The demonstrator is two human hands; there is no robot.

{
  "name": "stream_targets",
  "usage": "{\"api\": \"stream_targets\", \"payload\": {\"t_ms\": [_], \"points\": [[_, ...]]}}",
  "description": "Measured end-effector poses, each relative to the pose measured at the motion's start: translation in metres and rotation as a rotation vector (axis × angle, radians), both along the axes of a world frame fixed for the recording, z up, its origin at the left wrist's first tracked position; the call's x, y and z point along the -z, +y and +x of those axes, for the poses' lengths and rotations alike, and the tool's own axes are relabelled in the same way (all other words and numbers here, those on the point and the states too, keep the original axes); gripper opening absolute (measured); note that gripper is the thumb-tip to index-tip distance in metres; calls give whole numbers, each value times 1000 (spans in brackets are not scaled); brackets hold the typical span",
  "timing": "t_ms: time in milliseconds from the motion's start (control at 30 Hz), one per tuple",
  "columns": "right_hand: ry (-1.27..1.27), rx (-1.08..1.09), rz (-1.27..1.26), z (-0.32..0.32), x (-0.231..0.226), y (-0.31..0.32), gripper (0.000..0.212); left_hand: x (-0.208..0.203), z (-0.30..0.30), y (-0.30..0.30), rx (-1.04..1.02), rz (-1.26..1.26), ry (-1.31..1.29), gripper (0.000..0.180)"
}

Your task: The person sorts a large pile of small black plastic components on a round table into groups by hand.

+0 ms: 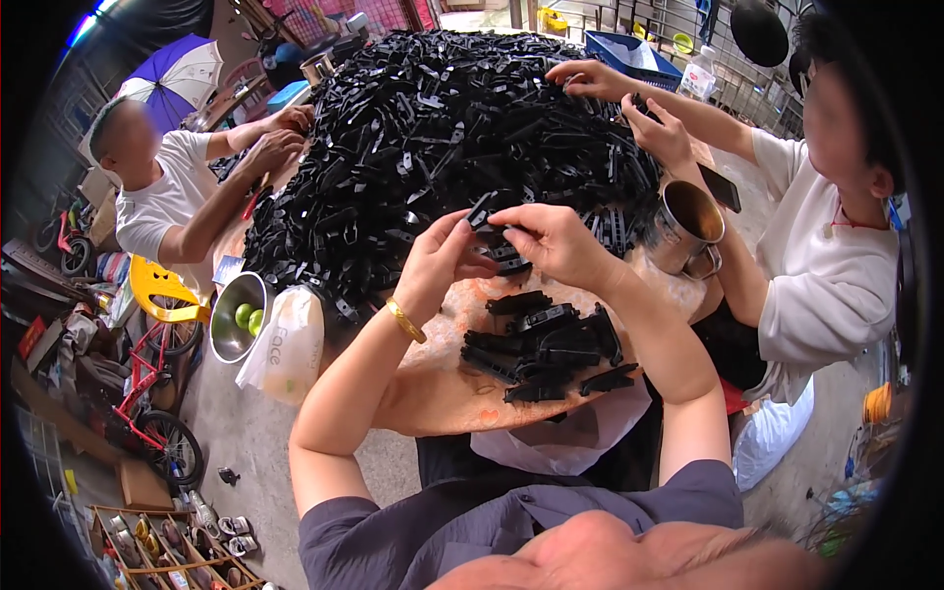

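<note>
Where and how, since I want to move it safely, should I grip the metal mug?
Probably by the handle of the metal mug, coming from the near side: the loop juts that way, away from the pile of black parts.

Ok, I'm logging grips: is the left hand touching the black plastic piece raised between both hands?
Touching. The head view shows the left hand pinching the black plastic piece near its lower end.

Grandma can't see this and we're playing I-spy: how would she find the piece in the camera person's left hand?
Find the table with a huge heap of black parts. At the heap's near edge is the left hand, gold bangle at its wrist. The small dark piece pokes up from its pinch, while neighbouring parts lie loose.
</note>
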State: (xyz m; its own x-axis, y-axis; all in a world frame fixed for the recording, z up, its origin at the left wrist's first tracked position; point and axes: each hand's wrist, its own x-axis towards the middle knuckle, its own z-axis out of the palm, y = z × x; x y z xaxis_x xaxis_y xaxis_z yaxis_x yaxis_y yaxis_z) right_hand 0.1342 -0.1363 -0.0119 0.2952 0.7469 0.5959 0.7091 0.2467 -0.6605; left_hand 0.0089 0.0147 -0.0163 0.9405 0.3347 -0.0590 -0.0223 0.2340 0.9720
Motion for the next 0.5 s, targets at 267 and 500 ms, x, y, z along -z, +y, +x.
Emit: {"api": "stream_targets", "payload": {"t_ms": [267,500], "points": [[-163,19,19,0,3,1,19,-3,-3,-10,111,287,23,34],[-266,180,-24,4,-6,-5,33,-6,-3,-6,67,413,-20,29]]}}
